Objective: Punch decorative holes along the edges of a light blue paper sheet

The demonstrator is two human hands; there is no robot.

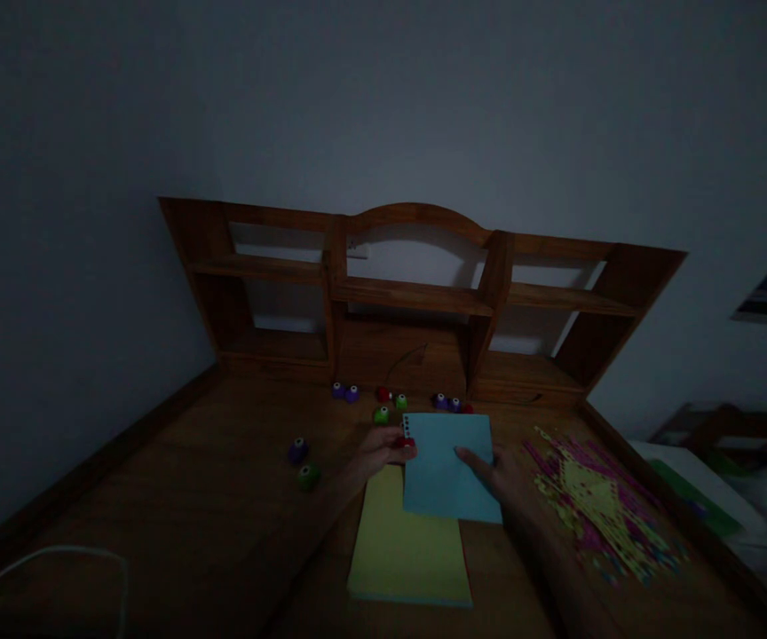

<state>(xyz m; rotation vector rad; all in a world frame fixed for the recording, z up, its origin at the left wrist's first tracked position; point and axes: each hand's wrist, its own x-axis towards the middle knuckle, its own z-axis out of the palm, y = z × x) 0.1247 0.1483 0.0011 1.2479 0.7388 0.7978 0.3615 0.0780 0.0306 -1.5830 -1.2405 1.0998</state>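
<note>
Fingers [383, 436] on blue paper [450, 493], likely red punch [408, 442]

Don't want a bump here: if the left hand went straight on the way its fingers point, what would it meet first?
The left hand would likely first meet the blue punched paper, right at its fingertips. Beyond, the right hand looks roughly in line, though depth is unclear.

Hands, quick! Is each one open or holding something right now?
Left hand: closed, holding a small red thing.
Right hand: closed on the blue sheet, thumb on top.
</note>
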